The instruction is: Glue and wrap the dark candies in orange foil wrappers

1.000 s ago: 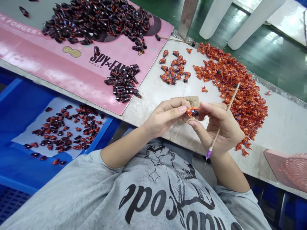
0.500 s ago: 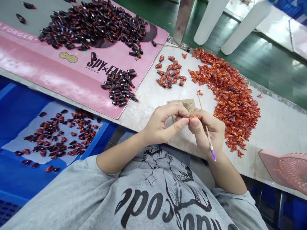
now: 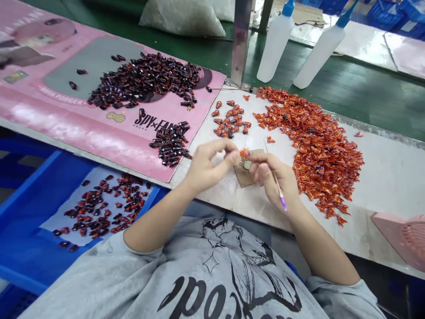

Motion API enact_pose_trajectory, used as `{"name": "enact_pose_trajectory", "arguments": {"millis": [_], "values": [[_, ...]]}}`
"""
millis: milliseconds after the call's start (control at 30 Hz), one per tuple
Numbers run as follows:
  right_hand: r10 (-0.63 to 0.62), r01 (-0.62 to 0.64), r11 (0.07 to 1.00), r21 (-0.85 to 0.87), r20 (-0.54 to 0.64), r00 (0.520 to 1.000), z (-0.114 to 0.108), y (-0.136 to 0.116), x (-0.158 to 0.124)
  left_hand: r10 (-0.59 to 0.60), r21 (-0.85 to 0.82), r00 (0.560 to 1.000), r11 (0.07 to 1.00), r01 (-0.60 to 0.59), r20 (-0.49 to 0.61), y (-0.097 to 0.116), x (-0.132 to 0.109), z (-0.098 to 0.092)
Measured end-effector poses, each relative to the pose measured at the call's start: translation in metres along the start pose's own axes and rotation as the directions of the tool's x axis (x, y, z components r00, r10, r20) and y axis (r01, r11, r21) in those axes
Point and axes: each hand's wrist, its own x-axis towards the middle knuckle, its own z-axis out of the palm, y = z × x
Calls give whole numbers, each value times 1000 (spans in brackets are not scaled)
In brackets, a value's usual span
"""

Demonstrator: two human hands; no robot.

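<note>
My left hand (image 3: pixel 212 163) pinches a small orange plastic piece (image 3: pixel 245 153), slightly blurred, at its fingertips. A thin stick with a purple end (image 3: pixel 282 200) is gripped in my right hand (image 3: pixel 277 177), its bare tip pointing away from me. Between the hands lies a brown cardboard piece (image 3: pixel 245 180) bearing a pale, shiny blob (image 3: pixel 247 165). A large heap of orange pieces (image 3: pixel 328 155) spreads to the right on the table. Beyond my hands is a smaller group of orange-and-dark pieces (image 3: pixel 232 119). One orange piece (image 3: pixel 270 139) lies alone.
Black pieces (image 3: pixel 146 79) are heaped on a pink printed mat (image 3: pixel 133 153); a smaller pile (image 3: pixel 171 144) sits nearer. At lower left, a blue tray (image 3: pixel 20 239) holds joined pieces on white paper. White bottles (image 3: pixel 275 48), a metal post (image 3: pixel 241 44) and a pink fan (image 3: pixel 398 239) surround the table.
My hands have moved apart; the orange piece is now at the left fingertips, away from the right hand. The cardboard shows more fully. The camera view has shifted.
</note>
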Motion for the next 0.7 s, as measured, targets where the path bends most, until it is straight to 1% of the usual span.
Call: {"name": "enact_pose_trajectory", "arguments": {"millis": [67, 100, 167, 200, 267, 300, 367, 433, 500, 567, 600, 633, 700], "values": [[40, -37, 998, 58, -51, 998, -3, 9, 4, -81, 168, 991, 981, 98, -105, -27, 26, -12], [57, -50, 995, 87, -74, 996, -4, 13, 5, -124, 236, 984, 960, 150, -125, -44, 41, -17], [60, -48, 993, 105, -117, 991, -6, 20, 9, -206, 356, 973, 905, 230, -106, -76, 72, -25], [44, -33, 996, 85, -136, 990, -7, 23, 10, -247, 415, 966, 873, 255, -73, -90, 86, -27], [3, 0, 1000, 18, -164, 987, -9, 28, 12, -263, 456, 964, 853, 252, -41, -107, 107, -31], [-12, 10, 1000, -9, -171, 985, -10, 30, 13, -248, 468, 968, 852, 236, -36, -110, 113, -35], [-30, 25, 999, -33, -182, 983, -11, 33, 14, -211, 492, 976, 845, 211, -55, -106, 115, -46], [-55, 48, 998, -39, -210, 976, -11, 36, 15, -189, 532, 979, 823, 198, -73, -91, 107, -65], [-84, 73, 996, -59, -236, 968, -13, 39, 15, -187, 564, 981, 804, 188, -62, -71, 91, -86], [-97, 87, 995, -54, -241, 966, -15, 41, 17, -191, 605, 981, 778, 167, -26, -48, 69, -101], [-95, 92, 995, -27, -225, 970, -16, 42, 18, -197, 640, 980, 753, 155, -5, -38, 57, -105], [-88, 93, 996, 15, -199, 976, -17, 43, 19, -205, 695, 978, 707, 130, 26, -29, 44, -105], [-46, 59, 993, 103, -131, 990, -17, 44, 22, -206, 800, 974, 598, 50, 92, -15, 18, -99]]}}
